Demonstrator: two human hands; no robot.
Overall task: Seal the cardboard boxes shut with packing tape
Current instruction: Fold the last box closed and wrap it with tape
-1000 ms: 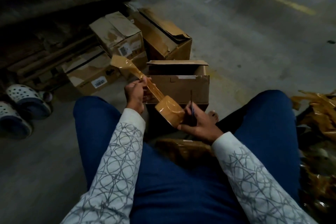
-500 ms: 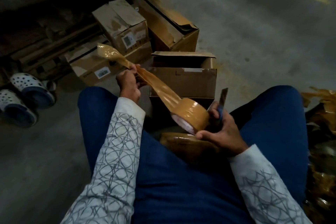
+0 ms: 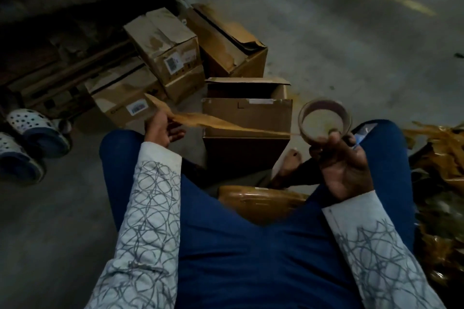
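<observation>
I sit on the floor with an open cardboard box (image 3: pixel 247 118) standing between my knees, its flaps up. My right hand (image 3: pixel 342 163) holds a roll of brown packing tape (image 3: pixel 325 120) up at the right, its hollow core facing me; a blue-handled cutter (image 3: pixel 361 134) shows behind the fingers. A long strip of tape (image 3: pixel 221 123) stretches from the roll leftwards across the box front to my left hand (image 3: pixel 162 128), which pinches its free end. A tape-wrapped brown package (image 3: pixel 261 199) lies between my thighs.
Three more cardboard boxes (image 3: pixel 168 50) (image 3: pixel 125 93) (image 3: pixel 231 45) sit on the concrete floor beyond. White perforated clogs (image 3: pixel 27 130) lie at the left. A heap of crumpled brown tape (image 3: pixel 442 158) lies at the right. Dark stacked material fills the far left.
My right hand has swung the roll up and to the right, turning its core towards me. The pulled-out strip is longer and nearly level, with my left hand holding its end.
</observation>
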